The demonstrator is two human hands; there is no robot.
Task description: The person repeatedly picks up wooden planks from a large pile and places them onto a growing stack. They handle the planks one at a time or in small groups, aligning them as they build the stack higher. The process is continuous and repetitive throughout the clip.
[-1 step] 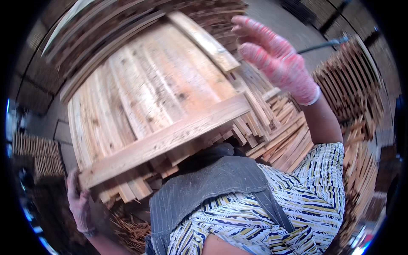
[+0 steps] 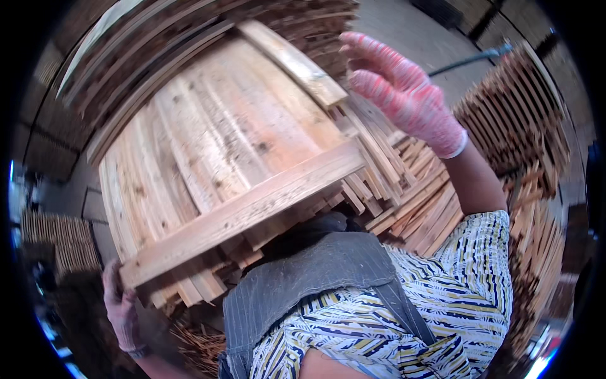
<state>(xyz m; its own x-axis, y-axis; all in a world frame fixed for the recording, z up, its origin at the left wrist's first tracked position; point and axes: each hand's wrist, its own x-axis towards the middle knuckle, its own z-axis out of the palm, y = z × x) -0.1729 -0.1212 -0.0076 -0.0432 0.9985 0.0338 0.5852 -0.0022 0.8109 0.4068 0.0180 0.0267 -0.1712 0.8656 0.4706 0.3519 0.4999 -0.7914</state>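
Atop side-by-side boards: near strip already laid across, any fixing left undone not discernible. Left hand: fingers at strip's left end, grip uncertain. Right hand: raised, empty, fingers wide of thumb.

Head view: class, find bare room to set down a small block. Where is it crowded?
Bare: the middle of the planks, bordered by the near board and the right board; and floor between the far stack and the pole. Crowded: below the right hand, full of loose strips, and the near board's left end, at the left hand.
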